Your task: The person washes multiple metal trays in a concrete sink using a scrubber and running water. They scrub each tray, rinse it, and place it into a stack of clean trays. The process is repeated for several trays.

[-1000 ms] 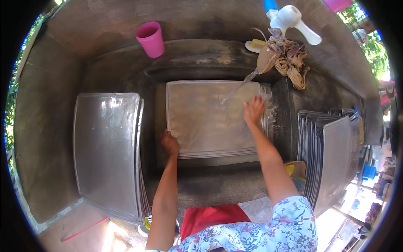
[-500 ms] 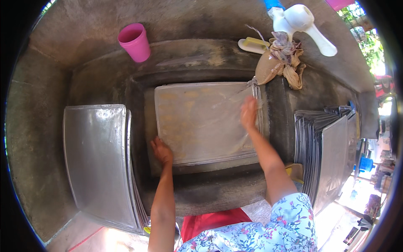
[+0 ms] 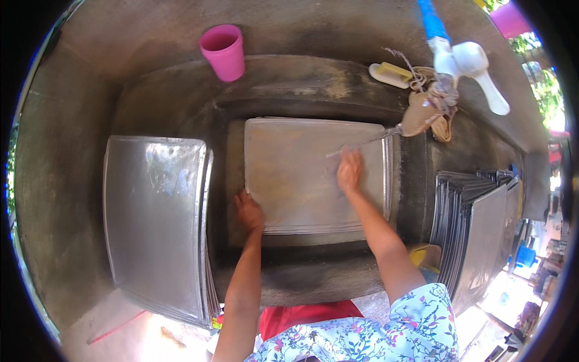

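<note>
A stack of flat metal baking trays (image 3: 301, 175) lies in the sunken middle of a concrete basin, its top tray wet with faint brownish patches. At the near left edge of this stack, my left hand (image 3: 248, 212) grips the top tray's rim. My right hand (image 3: 350, 172) presses on the right half of the tray's surface, its fingers bunched together; what lies under them, if anything, is hidden. A thin stream of water (image 3: 374, 139) runs onto the tray from a brown cloth (image 3: 422, 111) tied below the white tap (image 3: 470, 60).
More metal trays (image 3: 154, 223) lean in a pile at the left; another upright stack (image 3: 452, 223) stands at the right. A pink cup (image 3: 223, 54) and a yellow-handled brush (image 3: 392, 73) rest on the far ledge. A yellow container (image 3: 426, 256) sits beside my right forearm.
My right hand has moved inward and slightly nearer across the tray. The left stays at the tray's edge. The whole view has shifted, so the surroundings appear farther right.
</note>
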Demonstrator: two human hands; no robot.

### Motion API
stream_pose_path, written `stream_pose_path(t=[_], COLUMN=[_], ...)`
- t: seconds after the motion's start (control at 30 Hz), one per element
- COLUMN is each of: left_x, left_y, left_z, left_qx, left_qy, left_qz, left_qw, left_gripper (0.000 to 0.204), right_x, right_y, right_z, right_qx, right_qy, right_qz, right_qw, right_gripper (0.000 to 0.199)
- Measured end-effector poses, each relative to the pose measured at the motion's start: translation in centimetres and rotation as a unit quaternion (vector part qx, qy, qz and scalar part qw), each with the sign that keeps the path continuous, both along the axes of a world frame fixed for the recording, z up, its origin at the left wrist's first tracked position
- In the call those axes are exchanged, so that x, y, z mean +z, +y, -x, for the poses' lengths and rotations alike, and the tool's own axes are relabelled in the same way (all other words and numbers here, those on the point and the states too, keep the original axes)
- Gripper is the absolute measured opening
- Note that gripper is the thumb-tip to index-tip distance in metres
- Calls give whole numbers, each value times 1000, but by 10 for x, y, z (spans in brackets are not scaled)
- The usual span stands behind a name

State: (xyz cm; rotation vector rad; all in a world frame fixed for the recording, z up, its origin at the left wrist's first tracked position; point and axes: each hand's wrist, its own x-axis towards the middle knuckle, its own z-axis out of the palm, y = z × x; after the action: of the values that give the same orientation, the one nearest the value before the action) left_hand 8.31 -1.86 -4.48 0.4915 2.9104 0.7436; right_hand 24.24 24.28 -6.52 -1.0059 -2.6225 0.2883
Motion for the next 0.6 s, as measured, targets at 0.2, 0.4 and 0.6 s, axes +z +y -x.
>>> stream_pose_path(t=[0.2,0.4,0.6], left_x=[-13,-12,-13], left_y=[-3,-3,-4], left_z=[2,2,1], left_qx=[-5,13,8], left_qy=[-15,-4,-25], left_qz=[-44,-39,-19], left_qw=[999,999,999], left_gripper=[21,24,23], right_x=[-34,12,-3], right_y=[-40,-143,-37], right_z=[190,98,122], right_qx=[44,249,75], right_qy=[258,49,60], right_qz=[191,60,-76], right_qw=[946,965,992], right_gripper=[44,43,36])
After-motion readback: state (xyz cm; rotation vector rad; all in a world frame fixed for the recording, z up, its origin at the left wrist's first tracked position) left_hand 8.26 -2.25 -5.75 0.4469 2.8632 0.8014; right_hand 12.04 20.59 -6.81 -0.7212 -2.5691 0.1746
